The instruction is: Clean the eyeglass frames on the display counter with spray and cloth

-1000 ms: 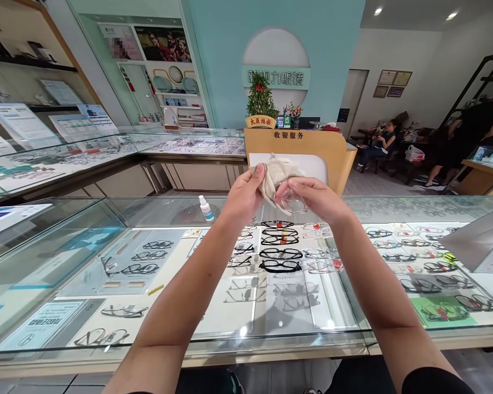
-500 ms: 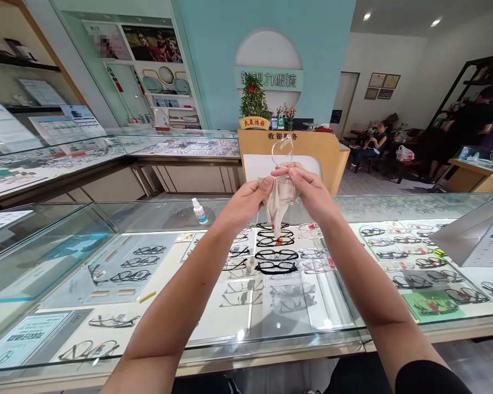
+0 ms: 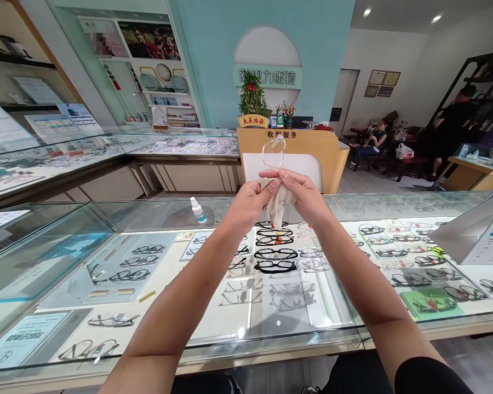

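Observation:
Both my hands are raised over a glass display counter [image 3: 156, 213]. A pair of clear-framed glasses [image 3: 273, 152] is pinched in my right hand [image 3: 303, 195], one lens sticking up above the fingers. A beige cleaning cloth [image 3: 276, 208] is gripped by my left hand [image 3: 250, 201] and hangs down between the two hands, pressed against the lower part of the glasses. The hands touch each other at the fingertips.
A small white spray bottle [image 3: 198, 210] stands on the counter top to the left. Rows of spectacle frames [image 3: 276, 254] lie inside the case. A wooden cashier desk [image 3: 296, 156] is behind. People [image 3: 452, 128] are at the far right.
The glasses went from low between my hands, wrapped in cloth, to held upright with one lens above the fingers. The cloth now hangs down. My hands have drawn closer together.

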`<state>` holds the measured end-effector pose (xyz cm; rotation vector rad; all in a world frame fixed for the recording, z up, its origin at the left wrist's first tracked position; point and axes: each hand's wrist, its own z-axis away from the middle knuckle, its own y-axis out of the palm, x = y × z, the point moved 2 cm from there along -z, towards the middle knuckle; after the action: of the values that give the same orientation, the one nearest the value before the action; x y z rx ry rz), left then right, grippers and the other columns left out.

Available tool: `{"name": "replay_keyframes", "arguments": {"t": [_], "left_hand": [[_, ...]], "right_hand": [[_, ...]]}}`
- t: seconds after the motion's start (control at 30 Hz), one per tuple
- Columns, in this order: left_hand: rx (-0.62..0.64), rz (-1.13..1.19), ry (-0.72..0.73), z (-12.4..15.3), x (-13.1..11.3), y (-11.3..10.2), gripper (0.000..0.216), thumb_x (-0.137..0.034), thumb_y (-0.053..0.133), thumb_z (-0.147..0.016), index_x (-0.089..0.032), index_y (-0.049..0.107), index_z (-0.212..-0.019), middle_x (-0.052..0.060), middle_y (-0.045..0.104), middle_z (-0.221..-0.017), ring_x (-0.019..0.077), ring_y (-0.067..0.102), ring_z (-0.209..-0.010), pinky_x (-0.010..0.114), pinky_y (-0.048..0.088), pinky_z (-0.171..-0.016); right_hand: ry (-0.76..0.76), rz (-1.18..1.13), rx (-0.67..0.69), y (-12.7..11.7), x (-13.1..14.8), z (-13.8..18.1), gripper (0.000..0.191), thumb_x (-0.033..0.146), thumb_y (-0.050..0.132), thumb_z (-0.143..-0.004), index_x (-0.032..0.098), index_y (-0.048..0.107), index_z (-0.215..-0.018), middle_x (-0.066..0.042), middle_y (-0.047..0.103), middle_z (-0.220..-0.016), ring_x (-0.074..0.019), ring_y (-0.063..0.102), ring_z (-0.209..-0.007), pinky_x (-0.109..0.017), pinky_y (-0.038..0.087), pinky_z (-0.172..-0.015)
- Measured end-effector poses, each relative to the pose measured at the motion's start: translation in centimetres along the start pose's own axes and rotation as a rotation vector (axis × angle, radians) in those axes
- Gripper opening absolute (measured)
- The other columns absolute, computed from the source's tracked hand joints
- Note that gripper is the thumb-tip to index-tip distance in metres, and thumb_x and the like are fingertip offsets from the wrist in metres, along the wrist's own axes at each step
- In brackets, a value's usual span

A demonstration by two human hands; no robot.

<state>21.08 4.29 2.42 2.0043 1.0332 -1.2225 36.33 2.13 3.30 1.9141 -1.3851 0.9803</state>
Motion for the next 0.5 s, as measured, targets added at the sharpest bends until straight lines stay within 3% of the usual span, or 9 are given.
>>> {"name": "replay_keyframes", "arguments": {"t": [0.23,0.5], "left_hand": [[0.128,-0.03,-0.031,0.0,-0.3,-0.5,0.064,-0.074,0.091,-0.079,-0.016,0.065,-0.072,0.001,0.058,-0.064,0.0117,0.051,-0.059,0.026,0.039,-0.057],[0.19,-0.012,-0.033,0.2,-0.9,-0.3,0.053,-0.056,0.099,-0.077,-0.015,0.071,-0.095,0.002,0.068,-0.082,0.0145,0.062,-0.072,0.027,0.048,-0.066]], "right_hand": [[0.08,-0.137,-0.02,0.5,0.5,0.2,0.04,0.066,0.083,-0.09,0.032,0.09,-0.108,-0.003,0.084,-0.135,-0.028,0.074,-0.127,-0.048,0.056,-0.118],[0.065,-0.142,-0.046,0.6,1.1,0.4,0.038,0.065,0.083,-0.09,0.031,0.09,-0.105,-0.003,0.086,-0.124,-0.0271,0.076,-0.119,-0.046,0.059,-0.112]]}}
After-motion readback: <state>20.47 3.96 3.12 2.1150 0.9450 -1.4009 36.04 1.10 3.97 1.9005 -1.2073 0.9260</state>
